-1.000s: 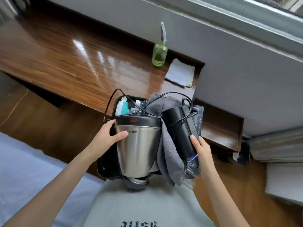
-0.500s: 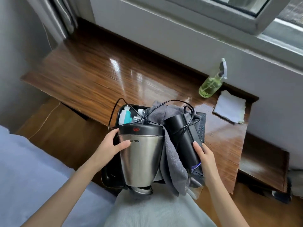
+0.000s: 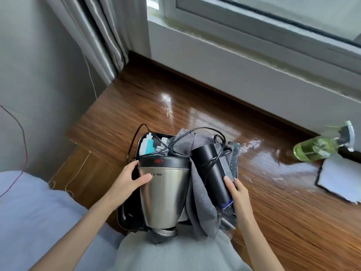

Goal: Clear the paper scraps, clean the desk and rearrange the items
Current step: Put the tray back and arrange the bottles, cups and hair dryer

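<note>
Black tray (image 3: 128, 216) held over the near edge of the glossy wooden surface (image 3: 273, 202), against the person's grey top. Loaded with a stainless kettle (image 3: 165, 196) lying on its side, black lid end away from the camera; a grey cloth (image 3: 199, 200) draped just right of it; a black cylindrical device (image 3: 214, 173) resting on the cloth; a black remote (image 3: 234, 159) along the right side. Black cable (image 3: 187, 141) looped over the load. White and teal bottle (image 3: 147, 145) at the tray's far left corner, beside small clear items too indistinct to identify.

Left hand (image 3: 130, 180): grip closed on the kettle and the tray's left side, thumb across the steel wall below the lid, fingers curled behind. Right hand (image 3: 237, 190): placed at the tray's right side, thumb extended along the black device; remaining fingers hidden beneath, so cannot tell whether the grip is closed.

Green spray bottle (image 3: 320, 147) standing at the far right of the surface, blurred, near the wall. White cleaning sheet (image 3: 340, 180) lying flat just in front of it, well apart from the tray. Wet sheen visible across the middle of the surface.

Grey curtain (image 3: 101, 36) hanging at the far left corner. White window frame (image 3: 254, 22) above the surface. Light blue bedding (image 3: 29, 212) at lower left.
</note>
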The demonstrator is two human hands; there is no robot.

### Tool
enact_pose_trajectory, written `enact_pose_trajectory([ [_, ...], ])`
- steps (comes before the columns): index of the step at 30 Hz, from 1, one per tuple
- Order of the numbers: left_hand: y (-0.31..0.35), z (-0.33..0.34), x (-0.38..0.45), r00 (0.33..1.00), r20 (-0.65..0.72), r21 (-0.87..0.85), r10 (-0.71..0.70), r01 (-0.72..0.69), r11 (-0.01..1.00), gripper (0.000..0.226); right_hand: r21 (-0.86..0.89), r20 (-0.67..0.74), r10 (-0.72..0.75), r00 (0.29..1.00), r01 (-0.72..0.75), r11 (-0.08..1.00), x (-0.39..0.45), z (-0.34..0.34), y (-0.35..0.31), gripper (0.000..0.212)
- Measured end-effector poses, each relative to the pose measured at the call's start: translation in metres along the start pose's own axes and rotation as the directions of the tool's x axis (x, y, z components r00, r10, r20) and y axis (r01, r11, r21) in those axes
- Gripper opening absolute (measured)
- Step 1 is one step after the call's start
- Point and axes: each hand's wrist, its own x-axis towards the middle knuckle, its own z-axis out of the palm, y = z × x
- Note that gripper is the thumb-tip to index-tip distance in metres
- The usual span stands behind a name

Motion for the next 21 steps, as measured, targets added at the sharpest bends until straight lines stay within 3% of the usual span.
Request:
enact_pose_trajectory([
  [2, -0.002, -0.024, 0.019, 1.000, 0.014, -0.005, -0.002, 0.003, 1.000, 0.108, 0.026, -0.004, -0.005, 1.000, 0.005, 1.000, 0.003, 0.027, -0.019, 0.095],
  [5, -0.008, -0.062, 0.050, 0.998, 0.064, -0.004, 0.014, -0.014, 1.000, 0.107, 0.031, -0.025, 0.009, 1.000, -0.009, 0.999, 0.013, 0.065, -0.032, 0.074],
  [8, -0.009, -0.106, 0.082, 0.992, 0.122, 0.017, 0.026, -0.028, 0.999, 0.106, 0.069, -0.086, 0.044, 0.995, -0.038, 0.997, 0.015, 0.112, -0.046, 0.068],
  [12, -0.002, -0.172, 0.127, 0.976, 0.209, 0.079, 0.067, -0.085, 0.993, 0.104, 0.116, -0.200, 0.074, 0.977, -0.052, 0.992, 0.007, 0.186, -0.071, 0.073],
  [15, 0.003, -0.217, 0.155, 0.963, 0.251, 0.129, 0.100, -0.135, 0.982, 0.104, 0.130, -0.247, 0.104, 0.963, -0.073, 0.989, 0.012, 0.237, -0.076, 0.093],
  [21, 0.002, -0.268, 0.206, 0.954, 0.288, 0.205, 0.076, -0.139, 0.969, 0.106, 0.191, -0.260, 0.167, 0.951, -0.118, 0.974, 0.040, 0.298, -0.074, 0.081],
])
